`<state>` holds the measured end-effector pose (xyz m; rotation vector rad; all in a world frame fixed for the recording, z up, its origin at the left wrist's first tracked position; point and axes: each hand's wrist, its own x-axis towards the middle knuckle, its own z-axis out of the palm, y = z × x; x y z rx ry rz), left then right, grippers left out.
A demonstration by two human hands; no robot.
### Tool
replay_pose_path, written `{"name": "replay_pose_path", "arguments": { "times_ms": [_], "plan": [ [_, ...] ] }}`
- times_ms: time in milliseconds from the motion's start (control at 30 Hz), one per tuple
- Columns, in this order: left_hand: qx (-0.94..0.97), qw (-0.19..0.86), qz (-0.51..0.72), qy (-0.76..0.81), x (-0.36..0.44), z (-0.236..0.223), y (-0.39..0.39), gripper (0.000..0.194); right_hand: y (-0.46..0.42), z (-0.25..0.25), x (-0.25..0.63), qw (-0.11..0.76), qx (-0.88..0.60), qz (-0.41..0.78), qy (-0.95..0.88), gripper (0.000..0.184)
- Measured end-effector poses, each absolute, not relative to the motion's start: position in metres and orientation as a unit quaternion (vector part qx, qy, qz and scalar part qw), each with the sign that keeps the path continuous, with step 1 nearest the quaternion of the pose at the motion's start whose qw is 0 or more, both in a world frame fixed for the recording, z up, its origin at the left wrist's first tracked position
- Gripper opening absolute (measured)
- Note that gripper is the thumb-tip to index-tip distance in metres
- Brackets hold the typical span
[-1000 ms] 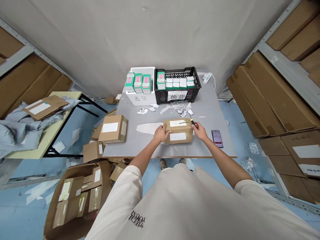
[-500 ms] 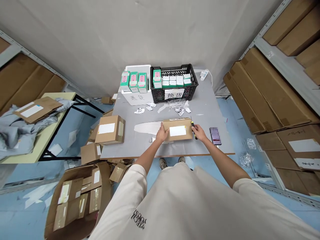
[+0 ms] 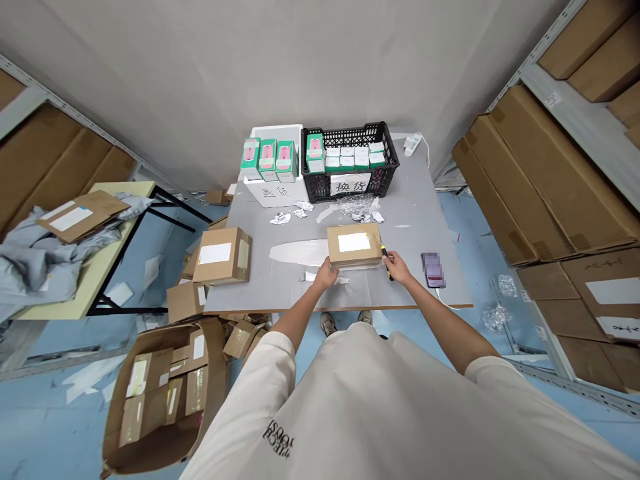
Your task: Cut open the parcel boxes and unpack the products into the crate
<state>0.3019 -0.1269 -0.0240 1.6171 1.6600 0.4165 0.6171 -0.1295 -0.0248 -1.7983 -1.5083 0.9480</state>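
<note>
A small brown cardboard box [image 3: 355, 256] with a white label [image 3: 354, 241] on its upper face lies at the middle of the grey table. My left hand [image 3: 327, 274] grips its near left corner, fingers partly hidden by the box. In my right hand [image 3: 399, 267] is a yellow and black utility knife [image 3: 385, 253], its tip pointing away from me along the box's right side. Whether the blade touches the cardboard cannot be made out. Beneath and left of the box a pale elongated patch [image 3: 297, 252] shows on the table [image 3: 270, 293].
A taped carton [image 3: 215, 260] stands at the table's left. Behind are a black crate [image 3: 320, 190] of small boxes and a white bin [image 3: 260, 193] with green-and-pink boxes. Paper scraps [image 3: 281, 218] lie in front; a phone [image 3: 433, 270] is at right. A large open carton [image 3: 113, 400] stands lower left.
The box has shifted slightly away from me and now shows its labelled face flatter. My left hand has slid from its left side to the near left corner. My right hand still holds the knife.
</note>
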Motion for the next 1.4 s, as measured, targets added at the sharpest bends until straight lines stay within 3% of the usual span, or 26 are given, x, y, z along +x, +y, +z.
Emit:
{"name": "replay_pose_path", "arguments": {
  "times_ms": [400, 667, 900, 1067, 1400],
  "plan": [
    [0.612, 0.286, 0.226, 0.702, 0.301, 0.022, -0.12, 0.054, -0.111, 0.014, 0.616, 0.353, -0.687, 0.334, -0.539, 0.055],
    [0.642, 0.298, 0.26, 0.657, 0.304, 0.011, -0.123, 0.067, -0.106, 0.012, 0.606, 0.383, -0.655, 0.366, -0.538, 0.05],
    [0.768, 0.187, 0.158, 0.592, 0.313, 0.021, -0.133, 0.061, -0.092, 0.024, 0.602, 0.354, -0.648, 0.352, -0.574, 0.057],
    [0.788, 0.169, 0.132, 0.576, 0.312, 0.028, -0.135, 0.067, -0.081, 0.047, 0.6, 0.296, -0.629, 0.301, -0.652, 0.055],
    [0.796, 0.114, 0.057, 0.592, 0.312, 0.034, -0.121, 0.067, -0.046, 0.1, 0.542, 0.046, -0.543, 0.261, -0.797, 0.042]
  ]
}}
